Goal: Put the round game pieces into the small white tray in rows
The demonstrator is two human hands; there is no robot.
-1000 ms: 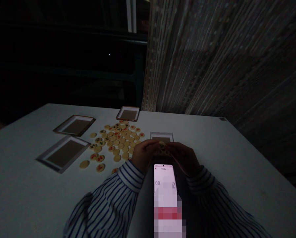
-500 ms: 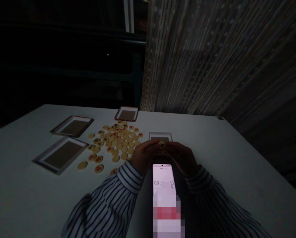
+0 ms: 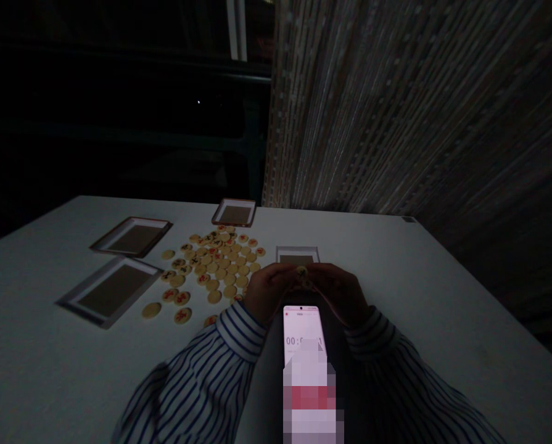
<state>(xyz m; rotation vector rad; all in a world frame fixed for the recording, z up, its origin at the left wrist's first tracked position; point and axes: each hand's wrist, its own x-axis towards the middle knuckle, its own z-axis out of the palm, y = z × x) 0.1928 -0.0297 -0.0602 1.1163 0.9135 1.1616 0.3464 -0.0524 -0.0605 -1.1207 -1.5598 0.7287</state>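
Note:
My left hand (image 3: 267,291) and my right hand (image 3: 343,293) meet above the table, with their fingers closed toward each other. Between the fingertips shows a round wooden Chinese chess piece (image 3: 301,271) with a dark character; at least one more piece appears under it, partly hidden by the fingers. Below the hands a lit phone (image 3: 302,327) displays timer digits, its lower part pixelated. To the left lies a loose spread of Chinese chess pieces (image 3: 232,269), some blank side up, others showing red or black characters.
Shallow open boxes or lids stand around the pieces on the white table (image 3: 442,320): one at the far left (image 3: 132,237), one nearer left (image 3: 111,293), one at the back (image 3: 234,214), and one behind my hands (image 3: 296,253). A string curtain (image 3: 350,111) hangs behind.
Almost nothing differs: both hands stay closed around the chess pieces in the same place. The view shifts very slightly, and the phone's timer digits have changed.

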